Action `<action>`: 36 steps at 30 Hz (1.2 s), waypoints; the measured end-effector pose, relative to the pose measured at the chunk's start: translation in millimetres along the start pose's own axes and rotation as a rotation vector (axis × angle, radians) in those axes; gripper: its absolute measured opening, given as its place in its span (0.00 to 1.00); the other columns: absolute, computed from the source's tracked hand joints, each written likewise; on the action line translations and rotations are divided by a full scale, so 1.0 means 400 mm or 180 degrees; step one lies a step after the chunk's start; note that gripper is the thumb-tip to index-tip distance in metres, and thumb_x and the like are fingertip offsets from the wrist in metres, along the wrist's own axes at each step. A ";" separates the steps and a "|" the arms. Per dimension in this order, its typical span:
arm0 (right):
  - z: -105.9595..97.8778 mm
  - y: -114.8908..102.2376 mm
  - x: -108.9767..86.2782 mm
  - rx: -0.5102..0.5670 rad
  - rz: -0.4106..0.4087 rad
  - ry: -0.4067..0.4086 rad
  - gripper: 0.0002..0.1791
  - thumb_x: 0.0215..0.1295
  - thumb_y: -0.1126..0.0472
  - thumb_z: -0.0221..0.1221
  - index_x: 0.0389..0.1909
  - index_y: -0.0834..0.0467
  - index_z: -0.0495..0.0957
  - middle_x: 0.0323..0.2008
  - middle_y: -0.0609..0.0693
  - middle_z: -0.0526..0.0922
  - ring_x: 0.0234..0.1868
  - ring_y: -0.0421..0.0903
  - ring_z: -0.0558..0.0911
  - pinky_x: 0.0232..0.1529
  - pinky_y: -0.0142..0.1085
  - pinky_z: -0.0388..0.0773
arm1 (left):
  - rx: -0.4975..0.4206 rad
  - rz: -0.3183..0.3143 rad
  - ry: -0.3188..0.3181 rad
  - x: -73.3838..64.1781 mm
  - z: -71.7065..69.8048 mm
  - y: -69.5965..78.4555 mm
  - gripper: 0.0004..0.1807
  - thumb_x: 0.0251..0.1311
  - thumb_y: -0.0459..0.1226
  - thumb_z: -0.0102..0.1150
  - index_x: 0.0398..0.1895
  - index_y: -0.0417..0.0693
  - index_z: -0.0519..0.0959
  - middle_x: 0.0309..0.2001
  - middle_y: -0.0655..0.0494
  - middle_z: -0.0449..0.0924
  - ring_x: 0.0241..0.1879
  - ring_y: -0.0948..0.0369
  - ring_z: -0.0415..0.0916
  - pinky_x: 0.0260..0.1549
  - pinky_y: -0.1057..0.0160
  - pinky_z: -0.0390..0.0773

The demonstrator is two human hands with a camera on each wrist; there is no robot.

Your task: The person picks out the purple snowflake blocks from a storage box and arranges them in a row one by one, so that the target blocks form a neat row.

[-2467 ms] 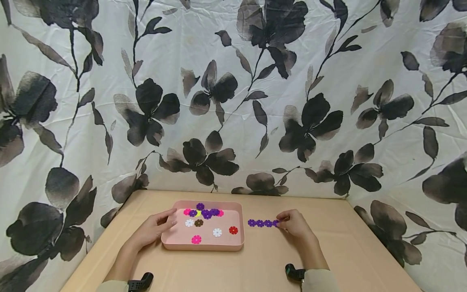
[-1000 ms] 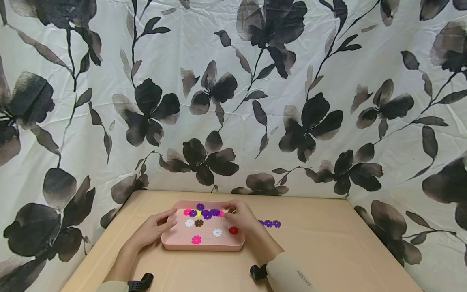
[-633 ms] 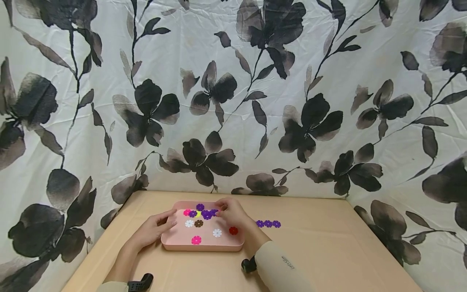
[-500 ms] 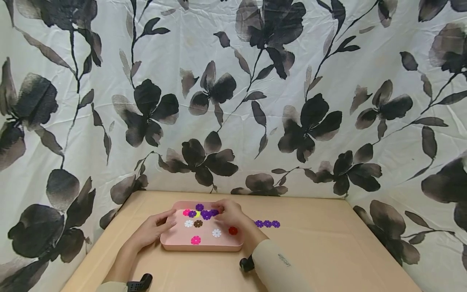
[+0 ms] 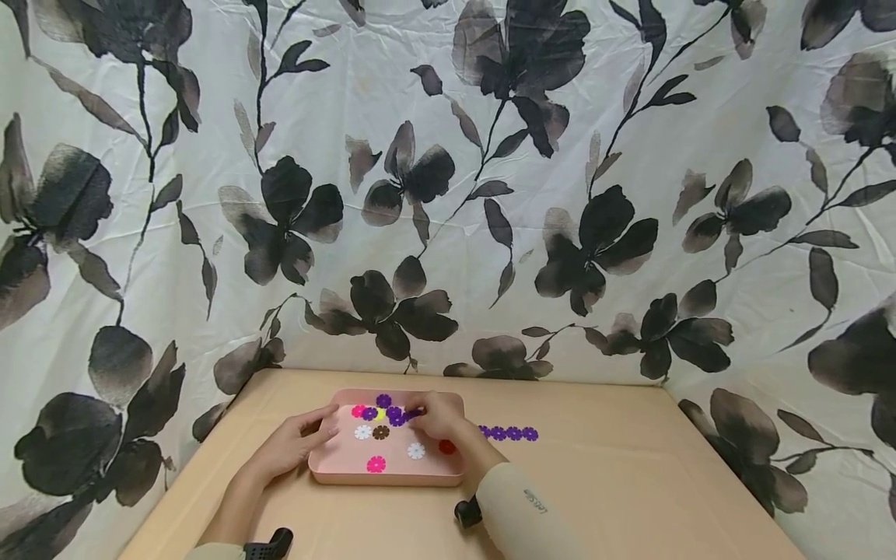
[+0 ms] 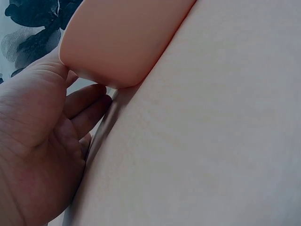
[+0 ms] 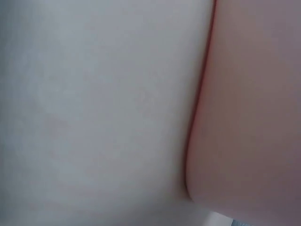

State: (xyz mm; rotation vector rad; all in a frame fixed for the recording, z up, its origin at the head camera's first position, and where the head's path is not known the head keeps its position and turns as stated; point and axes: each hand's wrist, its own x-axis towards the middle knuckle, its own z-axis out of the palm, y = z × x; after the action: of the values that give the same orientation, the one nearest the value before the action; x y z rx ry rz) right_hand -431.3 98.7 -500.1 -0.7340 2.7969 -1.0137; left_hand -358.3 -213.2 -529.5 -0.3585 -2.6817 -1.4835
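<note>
A shallow pink tray (image 5: 392,480) sits on the table and holds several small flower-shaped pieces. My left hand (image 5: 290,445) grips its left side, thumb at the rim; in the left wrist view bent fingers (image 6: 89,106) lie beside the tray's corner (image 6: 117,52). Over the tray's back right, my right hand (image 5: 437,420) pinches a purple flower piece (image 5: 412,414), which looks tilted at the fingertips. Right beside it lies a cluster of purple flower pieces (image 5: 395,418). The right wrist view shows the tray's outer wall (image 7: 244,117), with the hand out of frame.
Several purple flower pieces (image 5: 514,433) form a row on the table (image 5: 630,482) right of the tray, partly behind the right forearm. White (image 5: 416,450), brown (image 5: 380,432), bright pink (image 5: 376,464) and red (image 5: 446,447) pieces lie scattered in the tray. A floral cloth (image 5: 490,311) hangs behind.
My right hand has left the end of the purple row, moved left into the tray and closed its fingertips on a purple flower piece. The left hand stays at the tray's side.
</note>
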 end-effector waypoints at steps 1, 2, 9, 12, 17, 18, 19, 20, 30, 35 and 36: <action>0.001 0.001 0.000 0.0031 0.0003 0.0015 0.14 0.68 0.64 0.68 0.53 0.56 0.88 0.48 0.50 0.89 0.46 0.45 0.82 0.60 0.45 0.83 | 0.0000 -0.0013 0.0000 0.000 0.000 0.000 0.35 0.73 0.50 0.62 0.77 0.46 0.68 0.77 0.47 0.67 0.79 0.44 0.59 0.76 0.41 0.61; 0.002 0.002 0.000 0.0049 -0.0009 0.0028 0.12 0.68 0.65 0.68 0.51 0.56 0.88 0.46 0.49 0.89 0.45 0.44 0.81 0.59 0.44 0.83 | -0.0004 -0.0018 0.0003 0.000 0.001 0.000 0.35 0.73 0.50 0.62 0.77 0.46 0.68 0.77 0.47 0.67 0.79 0.44 0.58 0.76 0.41 0.60; 0.004 -0.002 -0.005 0.0051 -0.0001 0.0048 0.09 0.69 0.66 0.67 0.47 0.57 0.89 0.42 0.48 0.87 0.40 0.43 0.78 0.49 0.38 0.83 | -0.0057 0.0011 -0.0015 -0.002 -0.003 0.001 0.35 0.73 0.49 0.62 0.77 0.45 0.68 0.77 0.45 0.67 0.79 0.42 0.58 0.76 0.41 0.61; 0.007 -0.005 -0.008 -0.0008 -0.0028 0.0075 0.08 0.68 0.66 0.67 0.46 0.58 0.89 0.40 0.48 0.87 0.38 0.42 0.77 0.45 0.35 0.81 | -0.0065 -0.0021 -0.0013 -0.003 -0.002 -0.001 0.35 0.73 0.49 0.62 0.77 0.46 0.68 0.77 0.47 0.67 0.79 0.44 0.58 0.76 0.42 0.61; 0.011 -0.005 -0.012 -0.0014 -0.0029 0.0103 0.08 0.67 0.65 0.69 0.45 0.58 0.90 0.37 0.47 0.87 0.36 0.41 0.78 0.43 0.33 0.81 | -0.0029 -0.0011 -0.0025 -0.004 -0.004 -0.001 0.36 0.73 0.50 0.62 0.78 0.45 0.68 0.77 0.46 0.67 0.79 0.43 0.58 0.76 0.41 0.61; 0.012 -0.005 -0.013 -0.0007 -0.0019 0.0104 0.08 0.67 0.64 0.69 0.46 0.58 0.90 0.37 0.47 0.87 0.36 0.41 0.78 0.43 0.33 0.81 | -0.0037 -0.0003 -0.0033 -0.004 -0.005 -0.001 0.36 0.73 0.50 0.62 0.78 0.45 0.68 0.77 0.46 0.67 0.79 0.43 0.58 0.76 0.41 0.61; 0.012 -0.005 -0.013 -0.0007 -0.0013 0.0109 0.08 0.67 0.65 0.68 0.46 0.57 0.90 0.37 0.47 0.87 0.36 0.40 0.78 0.44 0.33 0.81 | -0.0040 0.0003 -0.0042 -0.004 -0.006 0.000 0.36 0.73 0.50 0.62 0.78 0.45 0.67 0.77 0.46 0.67 0.79 0.43 0.58 0.76 0.41 0.61; 0.013 -0.005 -0.014 -0.0010 0.0002 0.0109 0.09 0.67 0.65 0.68 0.46 0.57 0.90 0.38 0.46 0.87 0.37 0.40 0.78 0.45 0.33 0.82 | -0.0065 0.0002 -0.0039 -0.004 -0.006 0.000 0.36 0.72 0.49 0.62 0.78 0.45 0.68 0.77 0.46 0.67 0.79 0.43 0.59 0.75 0.41 0.61; 0.007 -0.012 -0.017 0.0237 0.0113 0.0078 0.10 0.62 0.71 0.71 0.43 0.58 0.88 0.38 0.50 0.86 0.37 0.43 0.77 0.45 0.35 0.83 | -0.0165 0.0007 -0.0044 -0.003 -0.008 0.001 0.35 0.72 0.48 0.63 0.77 0.44 0.68 0.77 0.44 0.66 0.79 0.42 0.57 0.76 0.41 0.60; 0.004 -0.015 -0.021 0.0278 0.0122 0.0101 0.10 0.60 0.72 0.72 0.40 0.58 0.89 0.37 0.50 0.85 0.36 0.43 0.77 0.42 0.33 0.82 | -0.0113 -0.0002 -0.0046 -0.004 -0.008 -0.001 0.35 0.73 0.48 0.62 0.78 0.44 0.67 0.78 0.45 0.66 0.79 0.42 0.57 0.76 0.41 0.60; 0.004 -0.017 -0.022 0.0272 0.0120 0.0103 0.10 0.59 0.72 0.72 0.40 0.57 0.89 0.37 0.50 0.86 0.36 0.43 0.77 0.42 0.33 0.82 | -0.0108 -0.0022 -0.0035 -0.004 -0.007 -0.001 0.35 0.73 0.48 0.62 0.77 0.44 0.68 0.77 0.45 0.66 0.79 0.42 0.57 0.76 0.42 0.60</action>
State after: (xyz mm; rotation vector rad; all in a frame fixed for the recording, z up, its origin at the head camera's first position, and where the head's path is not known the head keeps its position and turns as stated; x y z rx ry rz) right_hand -420.3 97.5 -497.9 -0.6582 2.7633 -1.1403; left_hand -356.9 -216.2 -528.5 -0.3608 -2.6718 -1.5352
